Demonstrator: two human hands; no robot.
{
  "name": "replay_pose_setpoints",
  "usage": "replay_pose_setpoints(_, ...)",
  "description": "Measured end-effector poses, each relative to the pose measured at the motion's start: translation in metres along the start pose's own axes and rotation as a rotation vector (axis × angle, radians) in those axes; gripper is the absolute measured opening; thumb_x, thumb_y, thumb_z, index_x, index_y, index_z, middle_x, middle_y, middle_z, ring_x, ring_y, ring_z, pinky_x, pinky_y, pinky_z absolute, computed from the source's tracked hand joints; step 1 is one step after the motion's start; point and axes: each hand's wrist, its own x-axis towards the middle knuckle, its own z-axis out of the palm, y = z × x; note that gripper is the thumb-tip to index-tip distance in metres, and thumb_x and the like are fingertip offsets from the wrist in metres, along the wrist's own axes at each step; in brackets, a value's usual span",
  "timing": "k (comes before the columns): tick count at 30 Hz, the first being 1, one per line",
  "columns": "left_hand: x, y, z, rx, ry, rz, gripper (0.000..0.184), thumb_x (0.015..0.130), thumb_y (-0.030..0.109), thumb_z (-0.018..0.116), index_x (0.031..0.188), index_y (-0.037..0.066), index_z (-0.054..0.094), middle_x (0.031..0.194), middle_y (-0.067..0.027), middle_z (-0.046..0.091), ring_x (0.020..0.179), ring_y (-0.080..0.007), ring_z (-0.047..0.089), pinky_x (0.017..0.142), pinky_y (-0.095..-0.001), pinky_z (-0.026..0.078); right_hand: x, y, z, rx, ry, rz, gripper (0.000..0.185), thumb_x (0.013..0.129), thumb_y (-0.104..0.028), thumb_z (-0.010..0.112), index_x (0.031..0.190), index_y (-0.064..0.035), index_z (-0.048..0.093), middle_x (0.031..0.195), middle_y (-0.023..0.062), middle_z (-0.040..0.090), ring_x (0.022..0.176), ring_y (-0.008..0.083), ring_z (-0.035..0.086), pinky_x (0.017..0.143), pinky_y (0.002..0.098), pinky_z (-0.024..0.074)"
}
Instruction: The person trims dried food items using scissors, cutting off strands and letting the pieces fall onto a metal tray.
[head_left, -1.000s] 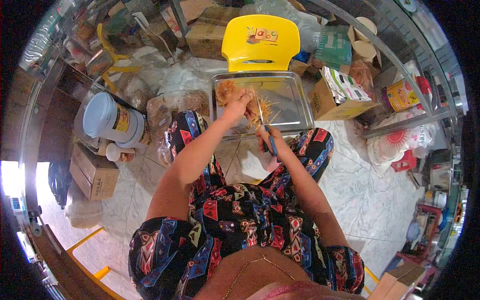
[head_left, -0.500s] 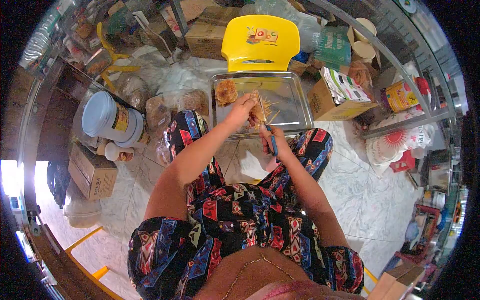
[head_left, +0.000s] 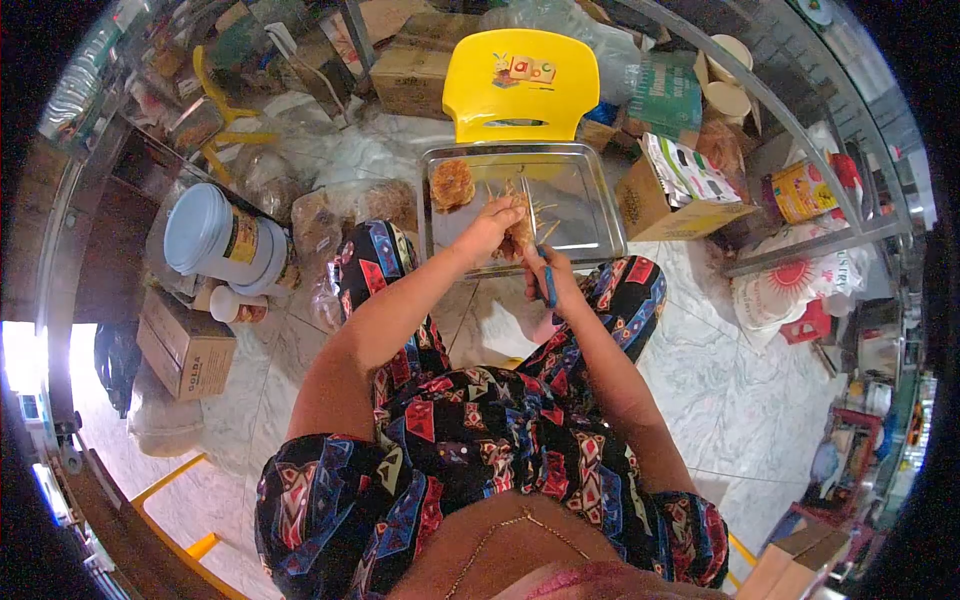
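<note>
In front of me a clear rectangular tray [head_left: 580,190] rests on a yellow chair [head_left: 522,75] with "abc" on its backrest. My left hand [head_left: 492,225] is closed on a light-brown piece of food [head_left: 522,234], bread-like, over the tray's near half. My right hand [head_left: 562,282] grips blue-handled scissors [head_left: 549,287], the blades pointing away from me alongside that piece. Thin pale strips lie on the tray around the blade tips. A round, golden-brown piece [head_left: 452,185] sits in the tray's left corner. My fingers hide part of the held piece.
To the right stands a cardboard box [head_left: 683,215] with packets in it, beneath a metal shelf frame. Left are a white bucket [head_left: 215,235], a small white tub [head_left: 238,304] and a carton [head_left: 187,345]. Bagged brown items [head_left: 385,205] lie beside the tray.
The held piece has turned and now points more toward me. The scissor blades have come up along its right side. My right hand has shifted only slightly.
</note>
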Motion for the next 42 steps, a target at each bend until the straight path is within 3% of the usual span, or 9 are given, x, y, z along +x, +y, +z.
replay_pose_setpoints(9,0.006,0.002,-0.009,-0.148,0.024,0.045,0.017,0.087,0.025,0.043,0.091,0.009,0.047,0.065,-0.0041,0.053,0.047,-0.0144,0.052,0.036,-0.0261,0.041,0.002,0.0,-0.002,-0.042,0.022,0.032,0.039,0.083,-0.038,0.053,0.074,0.0001,0.05,0.052,0.002,0.043,0.034,0.0127,0.041,0.033,0.0265,0.0363)
replay_pose_setpoints(11,0.008,0.01,-0.016,-0.181,0.028,0.066,0.017,0.086,0.023,0.044,0.093,0.008,0.046,0.066,-0.0067,0.054,0.047,-0.0165,0.054,0.037,-0.0272,0.043,0.004,0.002,-0.003,-0.072,-0.052,-0.019,0.039,0.084,-0.038,0.051,0.078,0.0013,0.05,0.054,0.0028,0.044,0.038,0.0133,0.044,0.037,0.0264,0.0389)
replay_pose_setpoints(13,0.011,0.018,-0.026,-0.116,0.19,0.157,0.017,0.086,0.023,0.045,0.094,0.007,0.046,0.067,-0.0075,0.054,0.047,-0.0177,0.055,0.038,-0.0278,0.044,0.005,0.008,-0.001,-0.03,-0.102,-0.016,0.04,0.085,-0.038,0.05,0.081,0.0016,0.05,0.056,0.0035,0.046,0.042,0.0135,0.046,0.04,0.0263,0.0405)
replay_pose_setpoints(17,0.012,0.023,-0.037,-0.076,0.226,0.19,0.018,0.087,0.022,0.045,0.094,0.006,0.045,0.069,-0.0083,0.055,0.047,-0.019,0.056,0.038,-0.0282,0.046,0.0,0.005,-0.001,0.026,-0.242,-0.004,0.042,0.086,-0.04,0.046,0.088,0.002,0.049,0.061,0.0054,0.049,0.051,0.0137,0.05,0.048,0.0259,0.0435)
replay_pose_setpoints(28,0.011,0.031,-0.034,-0.138,0.283,0.257,0.018,0.086,0.017,0.042,0.098,0.003,0.044,0.076,-0.0097,0.053,0.05,-0.0213,0.057,0.039,-0.0302,0.05,0.001,0.011,-0.003,-0.046,-0.255,-0.027,0.039,0.087,-0.037,0.045,0.087,0.002,0.049,0.062,0.0056,0.049,0.052,0.0137,0.05,0.048,0.0264,0.0436)
replay_pose_setpoints(36,0.015,0.023,-0.037,-0.043,0.249,0.204,0.018,0.087,0.017,0.041,0.098,0.004,0.043,0.073,-0.0095,0.054,0.05,-0.0194,0.057,0.038,-0.0289,0.049,-0.002,0.005,-0.001,-0.063,-0.235,0.008,0.038,0.087,-0.036,0.045,0.086,0.0018,0.05,0.063,0.0058,0.049,0.052,0.0138,0.05,0.046,0.0266,0.0433)
replay_pose_setpoints(42,0.018,0.018,-0.039,-0.029,0.22,0.171,0.017,0.088,0.018,0.04,0.098,0.004,0.042,0.069,-0.0105,0.054,0.048,-0.0195,0.056,0.038,-0.0285,0.048,-0.004,0.002,0.0,-0.08,-0.193,-0.014,0.037,0.086,-0.036,0.048,0.084,0.0012,0.05,0.051,0.003,0.045,0.043,0.0127,0.047,0.041,0.0251,0.0404)
